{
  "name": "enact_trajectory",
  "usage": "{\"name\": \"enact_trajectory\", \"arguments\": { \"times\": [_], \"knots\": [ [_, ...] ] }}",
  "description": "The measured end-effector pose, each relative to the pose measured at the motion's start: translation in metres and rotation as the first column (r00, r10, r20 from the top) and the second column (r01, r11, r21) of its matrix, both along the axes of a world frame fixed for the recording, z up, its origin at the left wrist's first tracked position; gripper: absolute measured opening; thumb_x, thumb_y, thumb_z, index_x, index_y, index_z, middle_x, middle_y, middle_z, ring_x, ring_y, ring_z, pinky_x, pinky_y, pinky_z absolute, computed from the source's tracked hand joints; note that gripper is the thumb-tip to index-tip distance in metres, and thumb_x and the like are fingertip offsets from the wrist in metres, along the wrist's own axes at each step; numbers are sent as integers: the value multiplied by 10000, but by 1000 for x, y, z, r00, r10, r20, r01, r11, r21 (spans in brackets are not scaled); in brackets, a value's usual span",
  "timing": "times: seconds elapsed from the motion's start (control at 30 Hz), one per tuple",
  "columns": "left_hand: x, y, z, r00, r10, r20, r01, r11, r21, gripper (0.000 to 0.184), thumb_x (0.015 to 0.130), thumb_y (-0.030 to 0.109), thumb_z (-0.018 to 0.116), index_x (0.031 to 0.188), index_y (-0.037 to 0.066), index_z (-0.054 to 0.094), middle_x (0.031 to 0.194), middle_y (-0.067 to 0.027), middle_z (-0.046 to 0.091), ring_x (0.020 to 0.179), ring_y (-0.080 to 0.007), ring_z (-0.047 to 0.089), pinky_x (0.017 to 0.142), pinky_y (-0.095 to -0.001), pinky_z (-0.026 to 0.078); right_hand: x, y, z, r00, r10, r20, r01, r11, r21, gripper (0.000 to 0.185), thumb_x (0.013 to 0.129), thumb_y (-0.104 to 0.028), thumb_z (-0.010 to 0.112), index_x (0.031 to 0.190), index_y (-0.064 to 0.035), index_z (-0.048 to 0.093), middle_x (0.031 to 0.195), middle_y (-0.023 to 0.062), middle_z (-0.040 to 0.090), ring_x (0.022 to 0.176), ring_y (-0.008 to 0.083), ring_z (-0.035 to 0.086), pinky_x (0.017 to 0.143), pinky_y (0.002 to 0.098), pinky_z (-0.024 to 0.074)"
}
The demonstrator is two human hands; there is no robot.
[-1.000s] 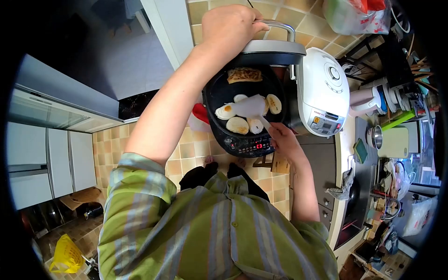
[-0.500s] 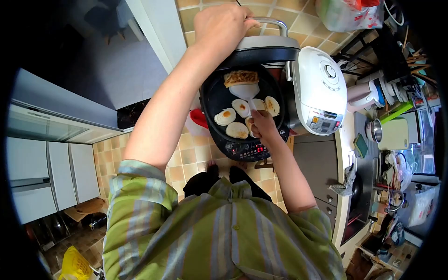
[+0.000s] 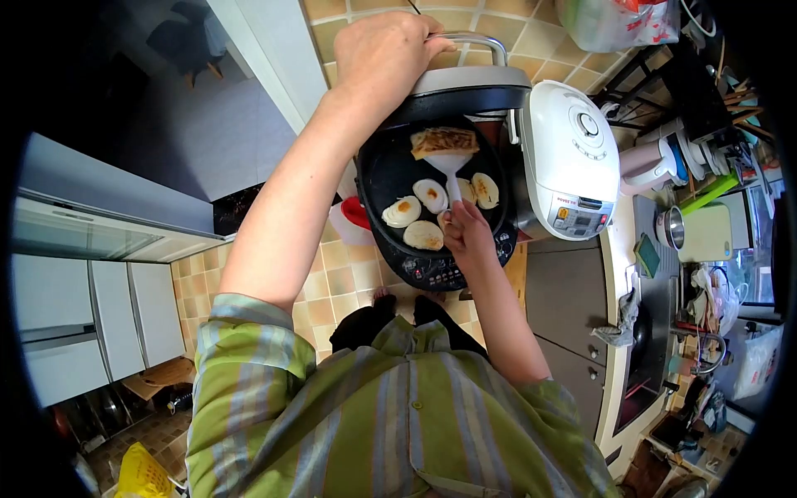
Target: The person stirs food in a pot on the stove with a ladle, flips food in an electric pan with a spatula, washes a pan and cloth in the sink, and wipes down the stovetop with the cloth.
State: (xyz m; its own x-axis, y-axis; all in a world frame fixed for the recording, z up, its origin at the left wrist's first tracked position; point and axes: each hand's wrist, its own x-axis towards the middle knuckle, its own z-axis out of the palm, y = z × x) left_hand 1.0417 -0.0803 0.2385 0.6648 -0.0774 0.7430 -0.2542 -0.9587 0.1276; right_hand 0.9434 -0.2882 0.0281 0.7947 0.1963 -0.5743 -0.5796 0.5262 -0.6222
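My left hand (image 3: 386, 51) is closed on the metal handle (image 3: 477, 37) of the raised lid (image 3: 469, 83) of a round electric griddle (image 3: 378, 170). My right hand (image 3: 469, 236) grips a white spatula (image 3: 448, 164) over the griddle. Its blade meets the near side of a browned, folded piece of flatbread (image 3: 445, 143) at the back; whether it is under the piece I cannot tell. Nearer me lie several pale oval slices of dough, such as one browned slice (image 3: 430, 195) and another slice (image 3: 423, 236). My right hand partly hides one slice.
A white rice cooker (image 3: 573, 153) stands close on the griddle's right. Further right are a pinkish kettle (image 3: 652, 170), a metal bowl (image 3: 669, 228) and the sink counter (image 3: 613, 357). Something red (image 3: 355, 212) sits at the griddle's left. A plastic bag (image 3: 618, 25) is at the top.
The spatula and the browned flatbread have shifted a little to the right in the griddle. My left hand still holds the lid up, and the slices lie as before.
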Motion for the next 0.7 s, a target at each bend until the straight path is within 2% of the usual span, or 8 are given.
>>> {"name": "enact_trajectory", "arguments": {
  "times": [0.07,0.1,0.2,0.23,0.33,0.57,0.63,0.7],
  "knots": [
    [-1,1,-1,1000,-10,6,10,1000,-7,288,837,423,727,938,163,801,817,-70,734,759,-282,708,614,-397,533,-11,-8,18,997,-47,58,56,984,-169,137,1038,-179,567,1142,-89,572,830,19,571,541,36,376,427,186,227],
    [-3,0,1,999,-26,-23,26,999,-25,271,841,398,722,910,145,792,804,-97,727,757,-300,705,633,-415,531,-11,-24,1,991,13,130,21,966,-259,231,1032,-172,578,1248,-89,581,811,32,609,576,100,501,465,246,364],
    [-8,-2,9,995,-63,-78,58,996,-64,249,850,349,711,851,107,771,778,-151,712,754,-337,699,670,-449,529,-14,-26,-21,722,303,622,454,472,-756,308,1014,-148,589,1314,-85,562,817,102,641,644,237,628,530,348,474],
    [-6,-2,9,995,-61,-75,57,997,-61,252,852,350,709,848,105,769,779,-152,712,754,-337,699,671,-448,529,-16,-28,-16,684,509,522,541,126,-832,401,969,-85,590,1366,-70,535,876,167,634,749,368,675,623,435,533],
    [-10,-3,11,994,-67,-83,64,997,-42,259,855,353,707,845,102,767,780,-153,713,754,-337,700,671,-446,530,-23,-12,0,736,660,151,434,-288,-854,352,985,-131,593,1329,-85,537,933,180,619,719,373,666,612,424,529],
    [-13,-5,9,995,-81,-64,77,996,-54,252,831,347,734,863,101,776,788,-145,718,752,-333,700,673,-434,534,-36,-20,6,500,678,539,681,76,-728,307,1004,-155,591,1300,-81,564,862,139,639,609,293,625,525,375,492],
    [-14,-6,8,995,-87,-39,84,995,-58,252,824,344,742,869,99,779,792,-147,720,753,-333,701,674,-433,534,-38,-16,4,744,480,465,220,482,-848,283,1017,-168,589,1272,-48,565,853,120,647,639,231,627,550,337,492],
    [-15,-7,6,995,-96,-27,94,994,-61,254,823,344,744,869,97,779,793,-148,720,753,-331,702,676,-433,535,-40,-2,9,918,291,268,-123,854,-506,274,1038,-227,580,1224,-26,579,778,25,598,565,95,518,484,243,398]
  ]
}}
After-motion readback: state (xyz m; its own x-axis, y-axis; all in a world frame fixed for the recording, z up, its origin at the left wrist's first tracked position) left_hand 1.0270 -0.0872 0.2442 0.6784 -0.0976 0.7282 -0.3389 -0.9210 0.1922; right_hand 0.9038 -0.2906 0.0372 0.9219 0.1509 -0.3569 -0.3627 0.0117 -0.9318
